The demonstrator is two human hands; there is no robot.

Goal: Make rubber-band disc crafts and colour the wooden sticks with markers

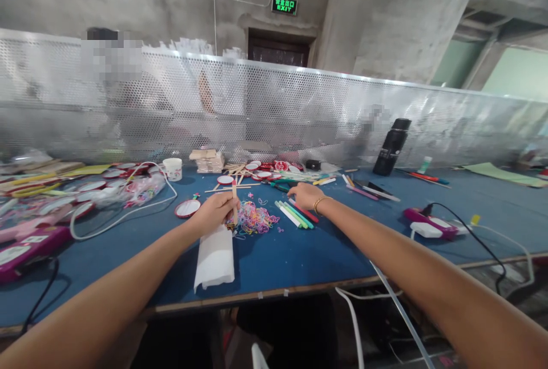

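My left hand (pixel 215 210) is closed round a flat wooden stick (pixel 234 200) that stands nearly upright over the blue table (pixel 299 255). A pile of coloured rubber bands (pixel 253 219) lies just to its right and a white folded cloth (pixel 214 259) just below it. My right hand (pixel 305 195) reaches forward with fingers bent down onto the table top, its fingertips by a green-handled tool (pixel 279 186). Beside that hand lie several coloured marker pens (pixel 295 214). A gold bracelet (pixel 319 202) is on my right wrist.
Round red-rimmed discs (pixel 187 208) and more wooden sticks (pixel 233 188) are scattered behind. A white cup (pixel 173 168), a black bottle (pixel 390 147), a purple glue gun (pixel 429 223) with black cable, and pink tools (pixel 29 243) at left. A perforated metal screen (pixel 274 106) closes the back; people sit behind it.
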